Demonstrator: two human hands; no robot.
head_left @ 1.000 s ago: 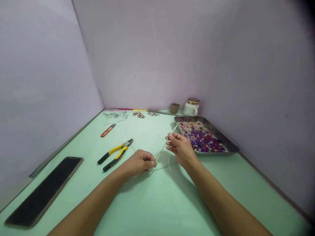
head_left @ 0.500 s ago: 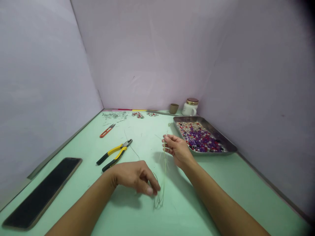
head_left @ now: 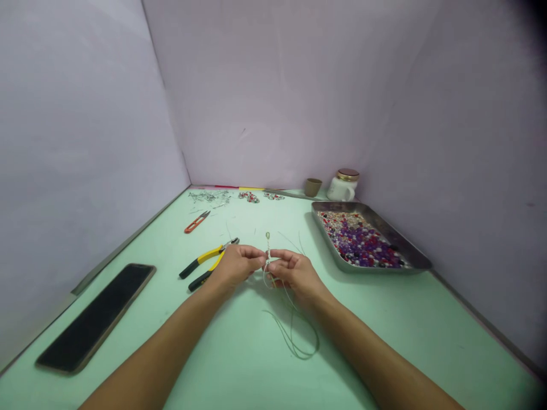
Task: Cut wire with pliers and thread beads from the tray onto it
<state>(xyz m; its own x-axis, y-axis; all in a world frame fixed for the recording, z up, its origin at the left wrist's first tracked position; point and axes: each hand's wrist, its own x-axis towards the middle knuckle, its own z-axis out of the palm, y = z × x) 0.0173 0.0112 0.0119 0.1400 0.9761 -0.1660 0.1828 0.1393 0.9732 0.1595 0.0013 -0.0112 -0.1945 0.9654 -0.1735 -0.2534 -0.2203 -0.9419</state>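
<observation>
Above the middle of the table, my left hand [head_left: 239,263] and my right hand [head_left: 296,274] are brought close together. Both pinch a thin pale cord [head_left: 292,320] with thumb and fingertips. A short knotted or braided length ending in a small loop [head_left: 268,235] points up between the fingertips. Below my right hand, the loose cord curves down in long loops over the table. Just behind my left hand lie pliers [head_left: 200,261] with yellow and black handles, one handle partly covered by the hand and wrist.
A metal tray [head_left: 342,263] of mixed beads stands at the right. Red-handled snips [head_left: 197,222] lie at left, a phone [head_left: 96,319] nearer me. Along the back are wire scraps [head_left: 209,197], beaded pieces [head_left: 248,197], a small brown cup [head_left: 313,187] and a lidded white jar [head_left: 342,188].
My left hand has risen from the lower cord to meet my right hand and now pinches the cord. My right hand has shifted slightly lower. The camera view has shifted a little.
</observation>
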